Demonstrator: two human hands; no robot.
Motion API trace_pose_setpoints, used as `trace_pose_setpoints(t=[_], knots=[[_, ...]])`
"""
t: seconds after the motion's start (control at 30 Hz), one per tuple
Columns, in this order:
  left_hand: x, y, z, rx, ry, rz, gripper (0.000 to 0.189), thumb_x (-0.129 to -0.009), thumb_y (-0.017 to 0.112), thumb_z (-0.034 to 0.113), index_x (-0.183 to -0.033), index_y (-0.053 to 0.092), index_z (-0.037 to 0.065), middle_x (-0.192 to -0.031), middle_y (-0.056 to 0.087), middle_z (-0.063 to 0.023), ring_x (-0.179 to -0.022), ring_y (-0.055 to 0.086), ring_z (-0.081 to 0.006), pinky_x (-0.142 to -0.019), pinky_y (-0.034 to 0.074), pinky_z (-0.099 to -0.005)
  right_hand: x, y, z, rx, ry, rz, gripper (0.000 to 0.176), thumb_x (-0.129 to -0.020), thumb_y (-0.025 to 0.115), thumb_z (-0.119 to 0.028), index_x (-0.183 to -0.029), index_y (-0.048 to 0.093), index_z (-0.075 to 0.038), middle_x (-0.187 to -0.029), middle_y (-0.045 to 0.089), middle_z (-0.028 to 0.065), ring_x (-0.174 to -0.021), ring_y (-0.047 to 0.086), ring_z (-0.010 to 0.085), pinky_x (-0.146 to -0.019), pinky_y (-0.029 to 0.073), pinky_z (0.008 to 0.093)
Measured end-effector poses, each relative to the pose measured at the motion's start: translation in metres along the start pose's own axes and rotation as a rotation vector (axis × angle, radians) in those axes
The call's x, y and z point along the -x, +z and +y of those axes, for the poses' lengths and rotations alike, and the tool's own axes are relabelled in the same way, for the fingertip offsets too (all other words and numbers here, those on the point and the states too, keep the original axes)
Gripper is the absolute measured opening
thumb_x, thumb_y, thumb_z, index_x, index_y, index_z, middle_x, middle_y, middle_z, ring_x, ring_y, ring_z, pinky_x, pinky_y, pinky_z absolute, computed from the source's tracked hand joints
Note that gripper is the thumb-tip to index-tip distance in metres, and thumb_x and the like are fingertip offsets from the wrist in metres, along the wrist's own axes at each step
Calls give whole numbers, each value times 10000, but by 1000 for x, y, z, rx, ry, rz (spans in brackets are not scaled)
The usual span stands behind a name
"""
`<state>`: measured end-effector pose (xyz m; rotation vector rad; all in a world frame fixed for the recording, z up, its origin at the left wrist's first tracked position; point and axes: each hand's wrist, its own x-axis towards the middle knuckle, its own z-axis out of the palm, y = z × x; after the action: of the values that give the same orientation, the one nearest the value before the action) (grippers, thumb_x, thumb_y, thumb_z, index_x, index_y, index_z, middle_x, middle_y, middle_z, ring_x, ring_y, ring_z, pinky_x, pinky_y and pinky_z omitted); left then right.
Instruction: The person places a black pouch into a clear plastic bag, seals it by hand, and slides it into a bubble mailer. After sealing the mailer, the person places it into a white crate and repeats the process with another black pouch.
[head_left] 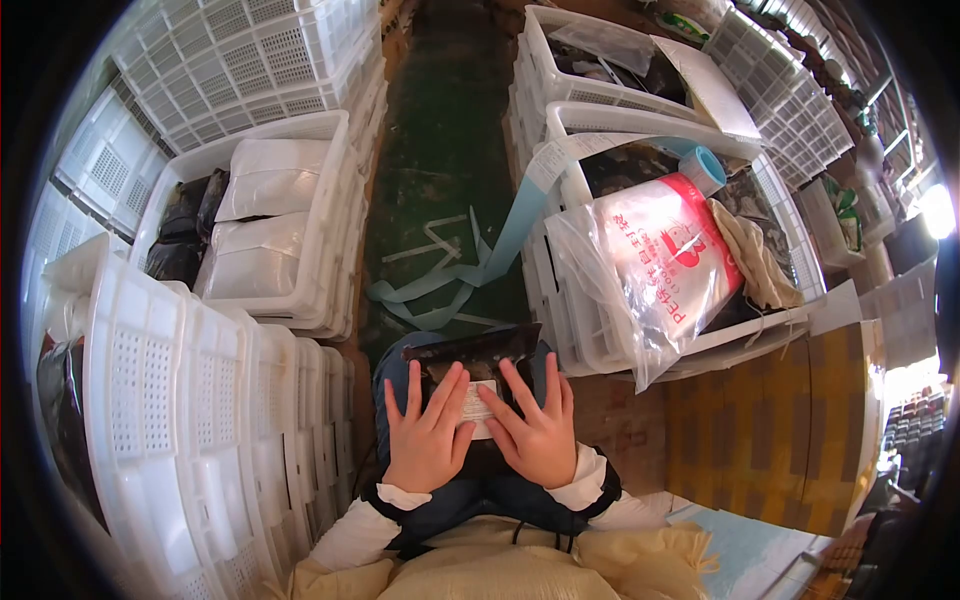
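A dark, shiny plastic bag [480, 347] lies across my lap, with a white printed label [480, 402] on it. My left hand [428, 425] rests on the left part of the bag, its fingers spread. On the other side my right hand [535, 425] also lies flat with fingers apart, its thumb and index finger over the label's right edge. Both hands partly cover the bag and the label, so the bag's lower part is hidden. Neither hand grips anything.
White crates with packed bags [265, 260] stand at left. At right, a crate [790, 230] holds a red-and-white printed plastic bag [660, 250] and a blue label roll [703, 170]. Its label strip [500, 250] trails onto the green floor [430, 150]. A yellow-brown box [770, 430] stands nearer.
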<state>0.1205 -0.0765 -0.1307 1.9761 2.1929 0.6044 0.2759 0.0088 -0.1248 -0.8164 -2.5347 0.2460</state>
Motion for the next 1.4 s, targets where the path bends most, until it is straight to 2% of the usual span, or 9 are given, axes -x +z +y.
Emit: trace_pose_setpoints(t=[0.33,0.53,0.7,0.8,0.93,0.97,1.07,1.2,1.4], knots=[[1,7,-4,-52,21,-27,490,-878,454,211,-1342,413,57,-1459,280,-86,-1364,109,-419,-1046,60,-625,3,15,-2,-3,172,-63,444,-837,578,-327,-1275,520,-278,-1446,316,84,-1279,191,541,-934,191,699],[-5,-3,7,-181,132,-78,455,-841,552,308,-1284,510,211,-1403,380,12,-1340,220,-339,-976,91,-717,32,-5,4,-85,14,-122,455,-801,632,-298,-1246,542,-261,-1442,324,58,-1271,206,547,-903,256,696],[22,-1,34,-89,286,-283,630,-774,614,412,-1310,459,120,-1402,358,-74,-1309,290,-321,-1016,157,-652,26,-76,20,-154,-129,122,413,-661,722,-105,-1060,625,-65,-1193,557,113,-1126,487,322,-917,403,411],[25,-13,43,57,332,-385,618,-803,596,425,-1308,456,96,-1419,329,-105,-1330,251,-333,-1037,158,-615,-20,-120,28,242,175,344,355,-675,710,-138,-1016,637,-69,-1150,582,97,-1073,527,336,-929,386,419],[-6,-63,48,222,588,-684,516,-872,548,355,-1280,472,48,-1230,532,-160,-1095,546,-250,-940,400,-459,-48,-116,62,405,233,360,209,-764,642,-154,-946,636,-51,-1005,639,93,-952,595,302,-909,399,434],[-21,-77,57,272,687,-352,405,-872,542,282,-1200,545,45,-1030,634,-118,-903,620,-224,-846,446,-411,-51,-114,72,327,186,365,177,-791,621,-153,-930,633,-44,-955,655,93,-911,614,291,-901,405,437],[-75,-98,74,105,645,-26,260,-822,614,198,-1001,613,9,-995,636,-98,-883,618,-228,-778,475,-362,-53,-122,68,132,371,413,115,-842,573,-117,-901,620,-30,-797,660,93,-759,633,278,-871,429,434],[-172,-50,87,602,576,142,183,-830,584,161,-884,587,-13,-874,603,-151,-799,598,-327,-714,478,-391,-53,-117,64,81,326,494,122,-859,554,-83,-934,620,-13,-751,642,131,-676,615,305,-797,473,414],[-238,31,91,338,716,-78,158,-802,583,123,-918,598,17,-925,612,-159,-812,600,-341,-710,481,-379,-52,-125,68,32,393,499,141,-855,554,-44,-959,613,32,-758,622,203,-673,605,364,-606,481,367]])
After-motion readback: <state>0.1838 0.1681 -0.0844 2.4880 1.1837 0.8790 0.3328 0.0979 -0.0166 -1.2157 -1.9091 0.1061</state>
